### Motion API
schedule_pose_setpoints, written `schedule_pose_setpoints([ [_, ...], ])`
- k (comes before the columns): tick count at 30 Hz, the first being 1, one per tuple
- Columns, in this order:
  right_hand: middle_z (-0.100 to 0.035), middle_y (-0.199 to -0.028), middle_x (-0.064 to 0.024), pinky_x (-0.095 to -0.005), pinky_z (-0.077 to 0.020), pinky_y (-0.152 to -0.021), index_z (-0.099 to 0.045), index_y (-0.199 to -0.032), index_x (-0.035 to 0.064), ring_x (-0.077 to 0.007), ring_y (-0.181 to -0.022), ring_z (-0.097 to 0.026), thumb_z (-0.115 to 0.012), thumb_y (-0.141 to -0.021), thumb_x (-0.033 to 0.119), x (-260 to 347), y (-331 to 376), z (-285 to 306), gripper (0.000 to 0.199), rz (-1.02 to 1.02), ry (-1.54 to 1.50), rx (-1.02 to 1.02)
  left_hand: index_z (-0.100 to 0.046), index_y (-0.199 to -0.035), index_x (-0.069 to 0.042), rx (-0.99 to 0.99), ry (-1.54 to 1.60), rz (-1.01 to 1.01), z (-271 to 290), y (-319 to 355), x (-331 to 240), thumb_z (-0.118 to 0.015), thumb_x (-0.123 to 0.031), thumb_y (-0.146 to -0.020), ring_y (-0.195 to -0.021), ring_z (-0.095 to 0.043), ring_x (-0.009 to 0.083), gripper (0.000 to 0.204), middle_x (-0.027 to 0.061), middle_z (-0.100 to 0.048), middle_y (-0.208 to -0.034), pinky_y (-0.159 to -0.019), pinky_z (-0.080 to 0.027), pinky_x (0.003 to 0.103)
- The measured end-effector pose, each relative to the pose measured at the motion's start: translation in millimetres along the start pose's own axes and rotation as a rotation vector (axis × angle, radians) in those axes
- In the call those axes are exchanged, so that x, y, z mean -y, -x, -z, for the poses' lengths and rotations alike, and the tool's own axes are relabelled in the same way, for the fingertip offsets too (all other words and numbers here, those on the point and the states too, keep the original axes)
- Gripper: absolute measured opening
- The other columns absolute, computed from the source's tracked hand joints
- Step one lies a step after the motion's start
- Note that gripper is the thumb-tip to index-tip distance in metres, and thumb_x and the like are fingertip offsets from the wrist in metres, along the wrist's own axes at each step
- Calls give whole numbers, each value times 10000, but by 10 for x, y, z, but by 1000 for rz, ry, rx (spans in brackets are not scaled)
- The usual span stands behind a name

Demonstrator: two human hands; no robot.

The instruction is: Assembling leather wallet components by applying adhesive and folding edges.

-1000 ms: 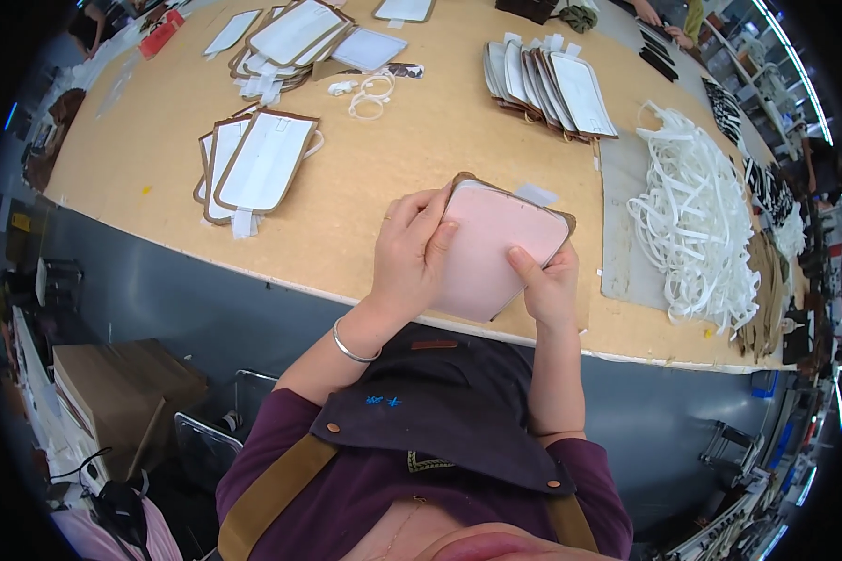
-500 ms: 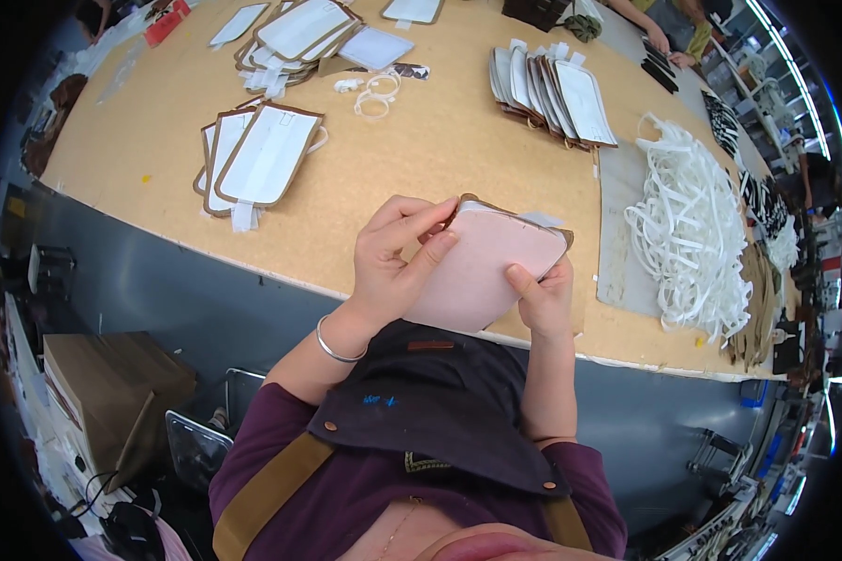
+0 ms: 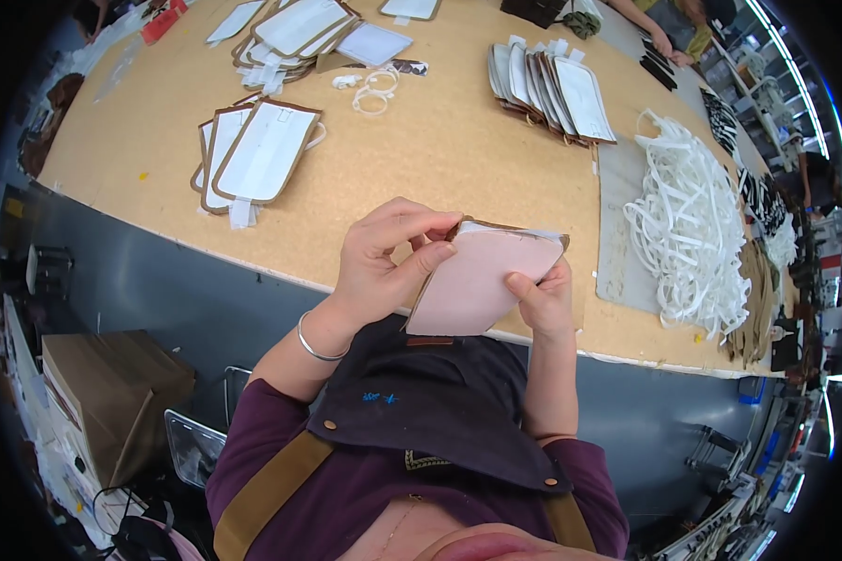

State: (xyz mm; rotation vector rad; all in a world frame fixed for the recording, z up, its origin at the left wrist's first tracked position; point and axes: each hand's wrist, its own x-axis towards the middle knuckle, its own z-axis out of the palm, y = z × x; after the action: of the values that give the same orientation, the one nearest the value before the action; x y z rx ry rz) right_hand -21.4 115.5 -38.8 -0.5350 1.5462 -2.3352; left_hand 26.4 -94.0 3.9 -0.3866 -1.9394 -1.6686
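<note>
I hold a pale pink panel [image 3: 477, 285] with a brown edge just over the table's front edge. It looks like the flat brown-bordered pieces on the table, seen from another side. My left hand [image 3: 393, 248] pinches its upper left corner between thumb and fingers. Around its right side my right hand [image 3: 543, 294] is closed, the thumb flat on the pink face and the fingers behind, mostly hidden. Farther left on the table lie a few overlapping white panels with brown borders [image 3: 264, 154], clear strips sticking out at their lower ends.
A stack of bordered panels [image 3: 552, 93] stands beyond my hands, another pile [image 3: 295, 33] at the far left. White tape rings [image 3: 376, 92] lie between them. To the right is a tangled heap of white strips [image 3: 688, 229]. A co-worker's hand [image 3: 661, 42] shows far right.
The panel's upper edge has tipped down a little and its lower edge has dropped. My left hand has shifted slightly left and down, still pinching the corner; the right hand keeps its hold.
</note>
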Motion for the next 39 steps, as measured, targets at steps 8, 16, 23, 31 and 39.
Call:
schedule_pose_setpoints([
  [8,-625,-1032,-91,-290,-464,-823,-552,-1100,-19,-151,-946,-585,-684,-767,60,-13,-27,-9,367,-28,-88,52,-655,-965,6,14,304,88,41,-39,-45,-693,16,-726,-734,-591,132,242,82,-619,-855,-599,-474,217],
  [16,-633,-1007,-91,-291,-474,-807,-556,-1084,-16,-151,-918,-594,-701,-750,49,-20,-38,38,369,-34,-91,52,-653,-984,-7,104,-130,-216,98,-43,-34,-725,7,-681,-687,-597,155,311,87,-641,-796,-584,-482,238],
  [23,-632,-1022,-96,-294,-472,-819,-560,-1081,-13,-156,-930,-595,-697,-751,43,-41,-34,70,362,-73,-110,100,-653,-962,-5,190,196,92,156,-82,-42,-718,16,-698,-705,-591,129,274,67,-644,-810,-608,-482,232],
  [31,-646,-994,-84,-292,-476,-816,-582,-1059,-8,-147,-916,-604,-703,-744,35,-66,-37,85,340,-77,-101,127,-656,-914,-26,215,-208,-289,200,-90,-61,-731,-23,-651,-651,-596,150,273,68,-639,-756,-613,-474,247],
  [39,-646,-1000,-84,-291,-478,-814,-583,-1065,-8,-145,-915,-606,-699,-744,20,-35,-49,73,343,-87,-118,160,-647,-943,11,371,41,4,251,-164,-89,-722,-14,-670,-683,-582,154,284,78,-633,-774,-617,-459,246],
])
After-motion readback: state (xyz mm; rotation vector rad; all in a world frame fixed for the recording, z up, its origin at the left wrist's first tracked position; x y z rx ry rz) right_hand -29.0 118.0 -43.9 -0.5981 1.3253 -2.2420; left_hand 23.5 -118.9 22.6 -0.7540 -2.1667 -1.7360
